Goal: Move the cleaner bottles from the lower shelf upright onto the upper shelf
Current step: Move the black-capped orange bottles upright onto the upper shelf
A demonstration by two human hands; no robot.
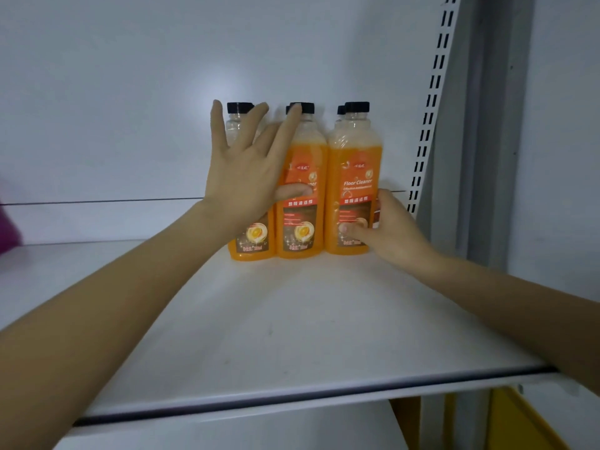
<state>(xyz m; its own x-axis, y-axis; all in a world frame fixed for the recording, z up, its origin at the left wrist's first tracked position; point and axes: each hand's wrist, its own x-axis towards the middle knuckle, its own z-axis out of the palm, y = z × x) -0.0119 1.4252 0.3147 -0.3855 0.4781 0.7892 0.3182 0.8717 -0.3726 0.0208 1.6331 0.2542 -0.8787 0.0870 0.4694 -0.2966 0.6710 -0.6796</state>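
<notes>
Several orange floor-cleaner bottles with black caps stand upright in two rows at the back right of the white upper shelf (292, 319). My left hand (242, 177) is spread in front of the left bottle (251, 241) and the middle bottle (300, 222), fingers straight, thumb lying across the middle bottle's label. My right hand (386, 227) grips the lower part of the right front bottle (354, 170), thumb on its label and fingers round its right side. More caps show behind the front row.
The shelf's back panel and a slotted upright (428, 125) stand just right of the bottles. A purple object (8, 228) sits at the far left edge. Below the shelf's front lip (292, 401), something yellow (519, 420) shows at the lower right.
</notes>
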